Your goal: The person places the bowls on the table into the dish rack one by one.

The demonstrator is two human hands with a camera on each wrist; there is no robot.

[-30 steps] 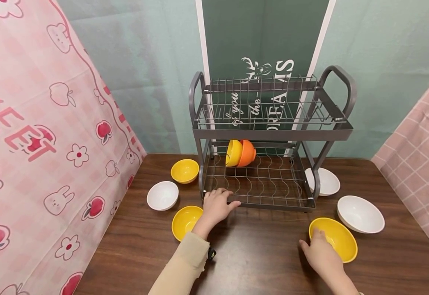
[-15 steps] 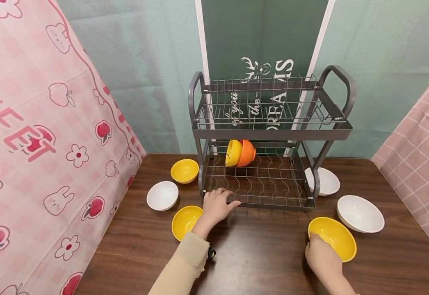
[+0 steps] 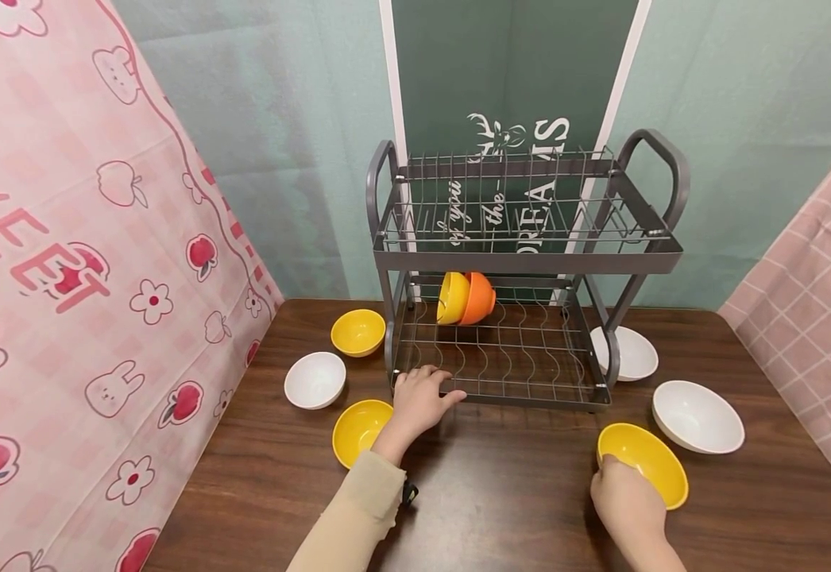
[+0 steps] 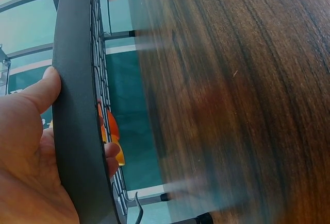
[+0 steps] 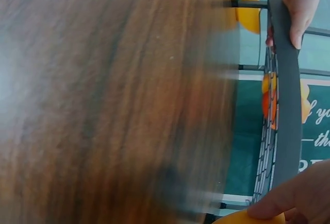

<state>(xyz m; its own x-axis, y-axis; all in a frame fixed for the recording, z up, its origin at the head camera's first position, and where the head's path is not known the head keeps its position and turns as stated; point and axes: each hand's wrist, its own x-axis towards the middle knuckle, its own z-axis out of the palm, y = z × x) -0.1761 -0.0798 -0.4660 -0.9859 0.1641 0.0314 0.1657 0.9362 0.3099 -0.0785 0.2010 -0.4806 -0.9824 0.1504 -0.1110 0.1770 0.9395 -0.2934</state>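
At the front right of the table, my right hand (image 3: pixel 628 502) pinches the near-left rim of a yellow bowl (image 3: pixel 655 465), thumb inside it; the fingers under the rim are hidden in the head view. My left hand (image 3: pixel 419 401) grips the front rail of the lower tier of a dark grey two-tier dish rack (image 3: pixel 530 262). In the left wrist view, the thumb (image 4: pixel 49 87) lies on one side of that rail and fingertips (image 4: pixel 111 157) show on the other. A small yellow bowl (image 3: pixel 451 300) and an orange bowl (image 3: pixel 481 300) stand on edge, nested, in the lower tier.
Left of the rack are a yellow bowl (image 3: pixel 358 332), a white bowl (image 3: pixel 315 380) and another yellow bowl (image 3: pixel 360 429) beside my left forearm. On the right are two white bowls, one (image 3: pixel 635 354) partly behind the rack's leg, the other (image 3: pixel 697 417) nearer. Fabric hangs around the table.
My right hand has moved from reaching over the front right yellow bowl to pinching its rim. That bowl has shifted very slightly left. The left hand has stayed on the rack.
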